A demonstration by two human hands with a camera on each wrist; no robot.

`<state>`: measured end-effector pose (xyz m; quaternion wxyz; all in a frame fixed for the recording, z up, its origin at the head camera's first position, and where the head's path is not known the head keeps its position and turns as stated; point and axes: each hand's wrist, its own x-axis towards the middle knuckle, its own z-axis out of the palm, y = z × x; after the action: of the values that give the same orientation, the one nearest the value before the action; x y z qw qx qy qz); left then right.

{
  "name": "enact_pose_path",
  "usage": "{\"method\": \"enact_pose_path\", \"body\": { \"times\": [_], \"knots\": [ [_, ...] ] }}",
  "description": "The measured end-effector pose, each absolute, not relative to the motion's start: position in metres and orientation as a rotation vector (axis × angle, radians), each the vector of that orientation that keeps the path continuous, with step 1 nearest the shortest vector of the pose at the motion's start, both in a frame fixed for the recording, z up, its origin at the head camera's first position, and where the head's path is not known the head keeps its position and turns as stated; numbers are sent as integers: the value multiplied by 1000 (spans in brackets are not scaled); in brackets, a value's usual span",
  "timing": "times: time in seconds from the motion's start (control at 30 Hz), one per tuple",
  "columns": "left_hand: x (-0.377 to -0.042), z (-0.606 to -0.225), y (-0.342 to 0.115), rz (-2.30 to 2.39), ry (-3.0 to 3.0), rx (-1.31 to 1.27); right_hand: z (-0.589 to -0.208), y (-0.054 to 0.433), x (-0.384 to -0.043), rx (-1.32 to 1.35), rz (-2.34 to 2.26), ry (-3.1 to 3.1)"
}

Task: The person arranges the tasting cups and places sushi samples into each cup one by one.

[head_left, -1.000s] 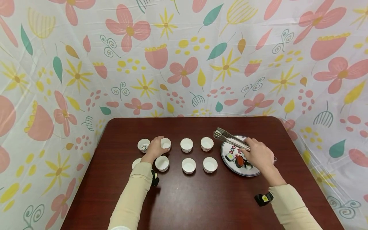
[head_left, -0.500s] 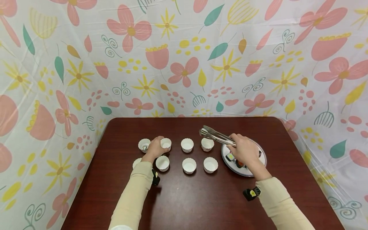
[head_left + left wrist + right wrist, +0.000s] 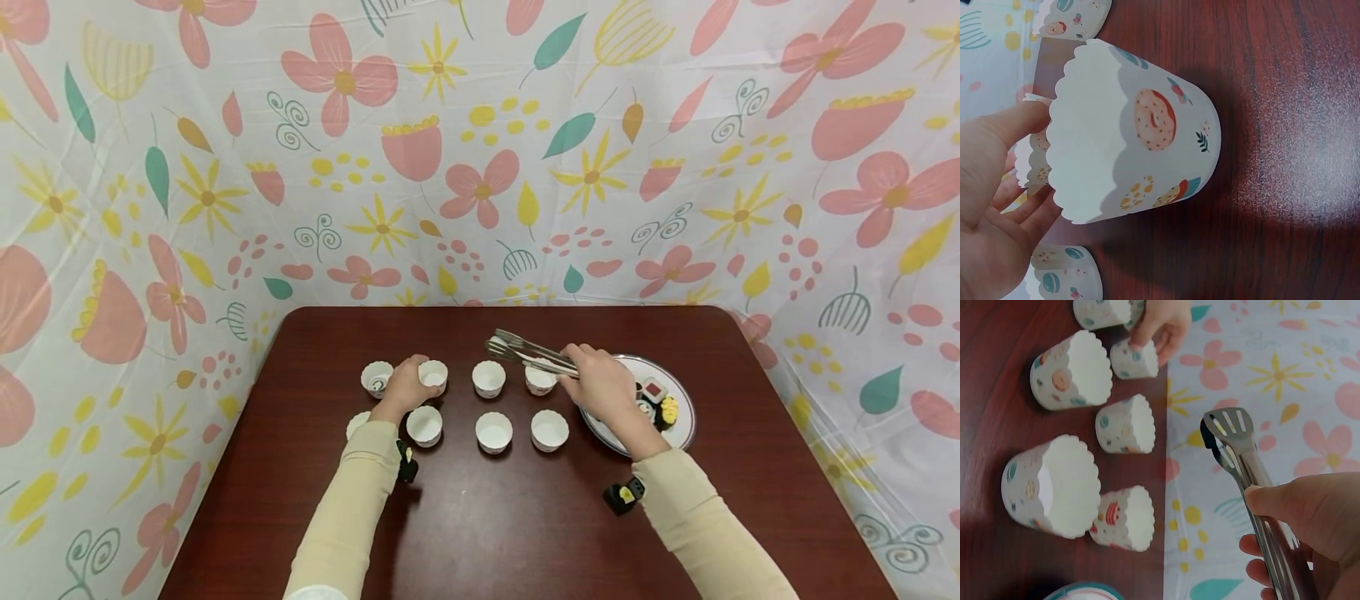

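Note:
My left hand grips the rim of a white scalloped paper baking cup in the back row, thumb and fingers around it. In the left wrist view a nearer printed cup covers part of that cup. My right hand holds metal tongs raised over the back row, pointing left. A small black-and-white piece shows between the tong tips. Below the tongs stand a back-row cup and another cup to its right. The back-left cup contains a small dark-and-white piece.
A front row of similar cups includes one near the middle. Right of the cups, partly behind my right hand, is a round plate bearing several toy-like sushi pieces. A patterned cloth hangs behind the dark wooden table.
My right hand has carried the tongs left from over the plate to above the back-row cups, uncovering sushi on the plate's right side. The left hand stays at its cup.

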<state>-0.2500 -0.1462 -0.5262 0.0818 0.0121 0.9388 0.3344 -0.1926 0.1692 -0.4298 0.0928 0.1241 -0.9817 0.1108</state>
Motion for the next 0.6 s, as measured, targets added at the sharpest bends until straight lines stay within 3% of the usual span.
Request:
{"method": "enact_pose_path", "body": {
  "times": [0.6],
  "knots": [
    [-252,-529,-146,1030,2775,5,-443,121,-204,505,201,-2873]
  ]
}}
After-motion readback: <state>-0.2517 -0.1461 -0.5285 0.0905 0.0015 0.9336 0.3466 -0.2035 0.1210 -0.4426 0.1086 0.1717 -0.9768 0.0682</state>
